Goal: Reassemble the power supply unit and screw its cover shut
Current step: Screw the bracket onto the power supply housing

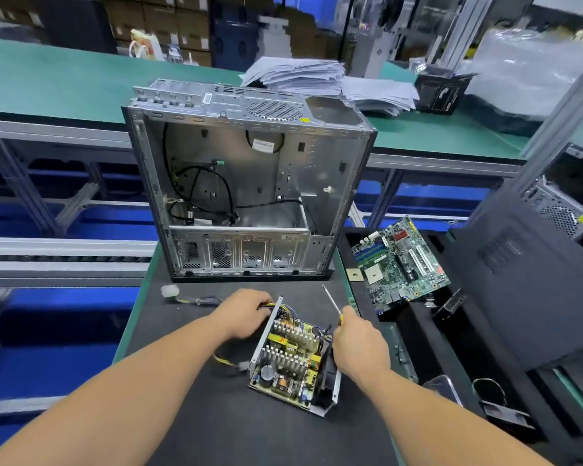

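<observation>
The power supply unit (292, 359) lies open on the dark mat, its circuit board, heat sinks and capacitor exposed; no cover is on it. My left hand (244, 312) grips the unit's far left wall where the wire bundle comes out. My right hand (359, 344) holds a screwdriver (332, 302) with a yellow handle, its shaft pointing up and away, and rests against the unit's right side. The unit's cables (199, 301) trail left to a white connector.
An empty computer case (249, 193) lies open just behind the unit. A motherboard (399, 260) sits in a black tray to the right, beside a black side panel (525, 287). Stacked papers (317, 79) lie on the green bench behind.
</observation>
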